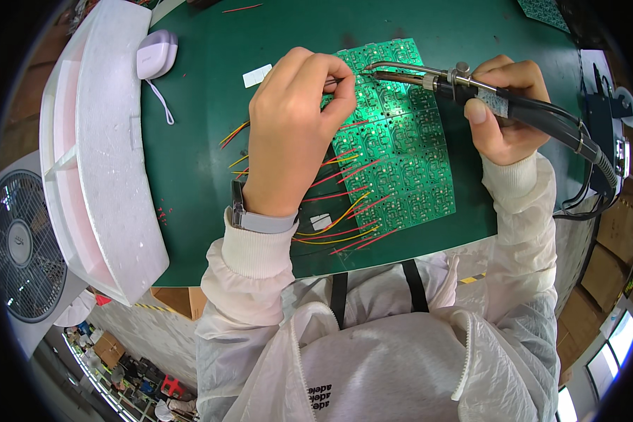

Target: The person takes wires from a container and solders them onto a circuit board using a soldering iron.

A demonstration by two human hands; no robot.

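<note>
A green circuit board panel (408, 141) made up of repeated small boards lies on the green table mat. My right hand (509, 105) is wrapped round a soldering iron (464, 90) with a metal solder-feed tube (408, 67) clamped along it. The iron's tip is at the panel's upper left part. Just left of the tip, my left hand (295, 119) pinches what looks like a thin dark wire (332, 81); its far end is hard to make out. Red, yellow and black wires (344, 176) run out over the panel's left edge, partly hidden under my left hand.
A white foam tray (112, 155) stands along the table's left side, with a pale purple case (157, 55) and its strap beside it. Small white pieces (257, 75) lie near my left hand. A fan (28, 243) is at far left; a dark machine with cables (604, 133) stands right.
</note>
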